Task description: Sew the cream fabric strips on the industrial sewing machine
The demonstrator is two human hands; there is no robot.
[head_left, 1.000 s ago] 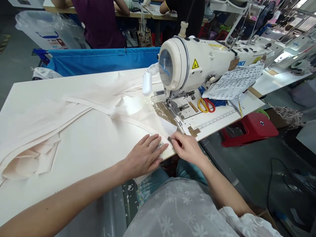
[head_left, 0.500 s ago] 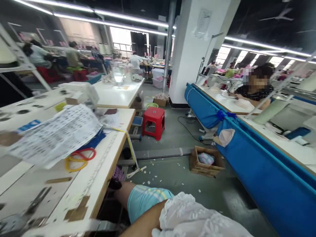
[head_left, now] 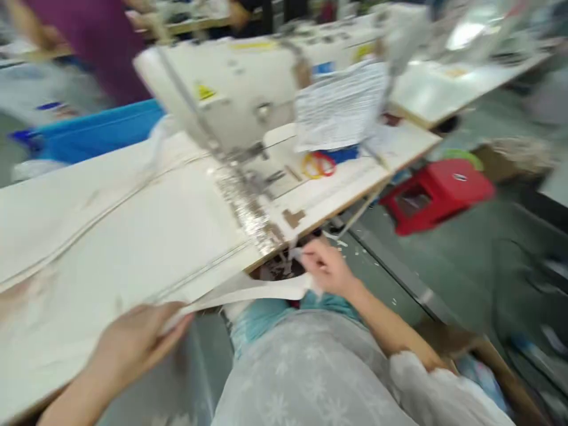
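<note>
A strip of white fabric (head_left: 261, 291) stretches across my lap, just off the table's front edge. My left hand (head_left: 139, 340) pinches its left end between thumb and fingers, beside the table edge. At the other end my right hand (head_left: 326, 267) is closed, fingers curled, with the fabric at it and a small pale piece near the fingertips. Both hands are somewhat blurred. A white sewing machine (head_left: 235, 83) stands on the worktable (head_left: 164, 236) ahead, its needle area smeared by motion. Shiny tape (head_left: 246, 207) covers the tabletop in front of the machine.
A printed sheet (head_left: 339, 106) hangs on the machine's right side, above red and yellow rings (head_left: 318, 165). A red stool (head_left: 444, 192) is on the floor to the right. Blue cloth (head_left: 97, 133) lies behind the table, near a person in purple (head_left: 95, 44). A cardboard box (head_left: 501, 367) sits lower right.
My view has swung left and down, from the aisle to the machine and my lap. Both hands and the white fabric strip now show; before, only part of an arm was visible.
</note>
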